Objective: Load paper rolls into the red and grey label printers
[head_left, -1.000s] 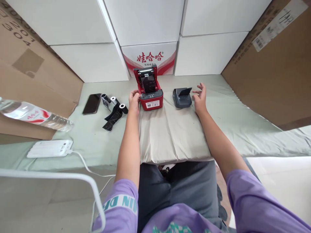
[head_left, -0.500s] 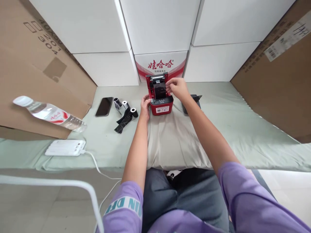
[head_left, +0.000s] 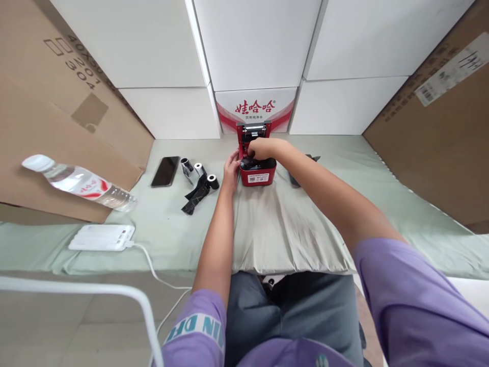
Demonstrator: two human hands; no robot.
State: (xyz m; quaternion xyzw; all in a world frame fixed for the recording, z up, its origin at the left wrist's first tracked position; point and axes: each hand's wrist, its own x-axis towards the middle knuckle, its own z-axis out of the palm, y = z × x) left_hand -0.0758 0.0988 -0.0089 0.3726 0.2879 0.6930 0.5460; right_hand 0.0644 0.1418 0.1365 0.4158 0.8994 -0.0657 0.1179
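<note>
Resting against the left side of red printer [head_left: 257,171], left hand [head_left: 231,171] flat and open; right hand [head_left: 261,148] curled over its open top, grip unclear; printer on pillow [head_left: 282,229]; ribbon rolls [head_left: 199,178] and phone [head_left: 165,171] to the left.

**What the view kept out of sight**

The right hand [head_left: 262,148] covered the open bay of the red printer [head_left: 256,171], hiding its fingertips and whatever they touched. Just right of that forearm, the dark printer [head_left: 310,159] showed only a corner. The label text below the hand was too small to read.
</note>
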